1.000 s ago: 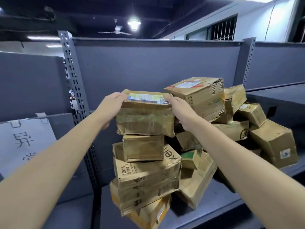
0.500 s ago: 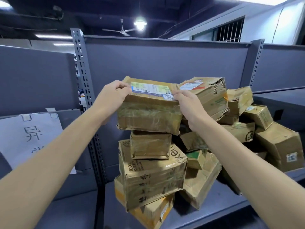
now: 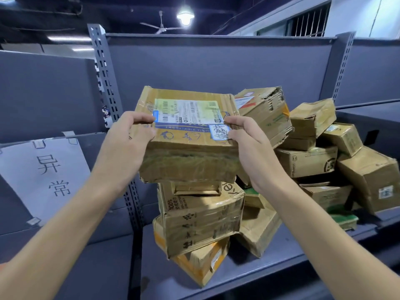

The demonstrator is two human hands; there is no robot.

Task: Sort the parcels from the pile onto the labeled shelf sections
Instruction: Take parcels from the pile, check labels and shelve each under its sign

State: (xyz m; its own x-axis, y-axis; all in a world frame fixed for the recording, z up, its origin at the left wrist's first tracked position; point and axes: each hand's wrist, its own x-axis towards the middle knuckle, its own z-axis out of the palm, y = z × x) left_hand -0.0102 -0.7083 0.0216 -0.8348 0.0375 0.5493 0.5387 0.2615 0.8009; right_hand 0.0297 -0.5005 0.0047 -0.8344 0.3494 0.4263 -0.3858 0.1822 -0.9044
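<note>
A worn, tape-wrapped cardboard parcel (image 3: pixel 188 152) with a printed shipping label and a small handwritten sticker on top is held up in front of the pile. My left hand (image 3: pixel 127 144) grips its left end, thumb on the label's corner. My right hand (image 3: pixel 249 146) grips the right end, thumb beside the handwritten sticker. Beneath and behind it sits the pile of cardboard parcels (image 3: pixel 201 221), stacked on the grey shelf (image 3: pixel 270 269).
A white paper sign (image 3: pixel 43 176) with two handwritten characters is taped in the left shelf section. A perforated grey upright (image 3: pixel 108 87) divides the sections, another upright (image 3: pixel 344 68) stands at the right. More boxes (image 3: pixel 368 180) lean at the pile's right side.
Both hands lifted the top parcel off the pile and drew it toward me, tilting its labelled top face into view. The view has shifted slightly left.
</note>
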